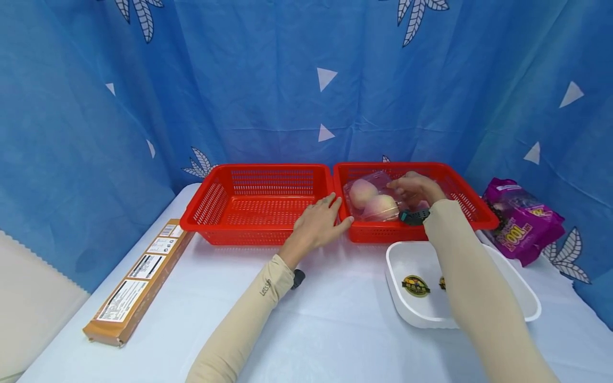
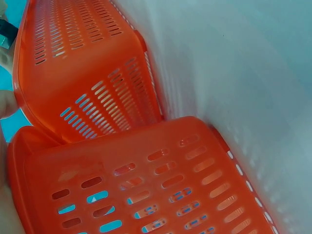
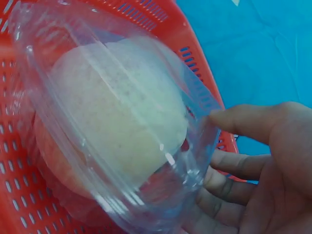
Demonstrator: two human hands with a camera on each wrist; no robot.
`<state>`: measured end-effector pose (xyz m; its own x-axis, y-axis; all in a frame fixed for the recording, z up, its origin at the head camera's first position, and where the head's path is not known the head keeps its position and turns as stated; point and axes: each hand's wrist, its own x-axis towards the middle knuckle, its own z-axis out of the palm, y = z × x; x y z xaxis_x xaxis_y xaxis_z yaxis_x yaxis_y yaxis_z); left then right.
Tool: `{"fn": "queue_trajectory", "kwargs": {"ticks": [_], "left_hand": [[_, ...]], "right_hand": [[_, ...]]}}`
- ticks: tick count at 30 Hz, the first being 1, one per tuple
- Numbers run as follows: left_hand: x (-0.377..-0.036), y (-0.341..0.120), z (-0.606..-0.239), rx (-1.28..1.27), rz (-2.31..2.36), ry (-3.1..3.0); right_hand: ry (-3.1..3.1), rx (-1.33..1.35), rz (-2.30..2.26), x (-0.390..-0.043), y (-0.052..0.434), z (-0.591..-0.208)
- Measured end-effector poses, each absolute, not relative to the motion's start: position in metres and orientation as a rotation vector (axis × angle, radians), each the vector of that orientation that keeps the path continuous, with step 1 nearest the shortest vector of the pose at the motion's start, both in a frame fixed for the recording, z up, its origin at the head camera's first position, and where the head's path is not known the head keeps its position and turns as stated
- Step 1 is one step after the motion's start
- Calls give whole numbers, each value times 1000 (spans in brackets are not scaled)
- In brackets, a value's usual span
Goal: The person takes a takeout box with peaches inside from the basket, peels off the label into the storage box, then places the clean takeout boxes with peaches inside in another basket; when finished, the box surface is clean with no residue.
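Note:
Two pale pink-yellow peaches (image 1: 363, 193) sit in a clear plastic clamshell (image 1: 381, 178) inside the right red basket (image 1: 373, 233). My right hand (image 1: 417, 186) pinches the clamshell's edge, thumb on one side and fingers on the other in the right wrist view. There the clamshell (image 3: 195, 168) is tilted over the basket's slotted floor. My left hand (image 1: 316, 222) rests, fingers spread, at the adjoining rims of the right basket and the left red basket (image 1: 249, 235). In the left wrist view, its fingertips (image 2: 7, 104) show only at the left edge, against the rim.
A white tray (image 1: 399, 292) with round stickers stands in front of the right basket, under my right forearm. A purple bag (image 1: 519, 229) lies at the right. A long cardboard box (image 1: 136, 282) lies at the left. A blue curtain (image 1: 268, 96) hangs behind.

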<state>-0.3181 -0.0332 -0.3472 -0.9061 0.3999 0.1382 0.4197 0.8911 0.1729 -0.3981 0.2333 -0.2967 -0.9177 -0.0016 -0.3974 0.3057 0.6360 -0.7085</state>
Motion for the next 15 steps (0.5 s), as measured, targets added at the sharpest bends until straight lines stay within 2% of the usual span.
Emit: {"fn": "queue_trajectory", "kwargs": {"ticks": [15], "left_hand": [[-318, -33, -346, -654, -300, -2963]], "right_hand": [[2588, -7, -982, -402, 232, -295]]}}
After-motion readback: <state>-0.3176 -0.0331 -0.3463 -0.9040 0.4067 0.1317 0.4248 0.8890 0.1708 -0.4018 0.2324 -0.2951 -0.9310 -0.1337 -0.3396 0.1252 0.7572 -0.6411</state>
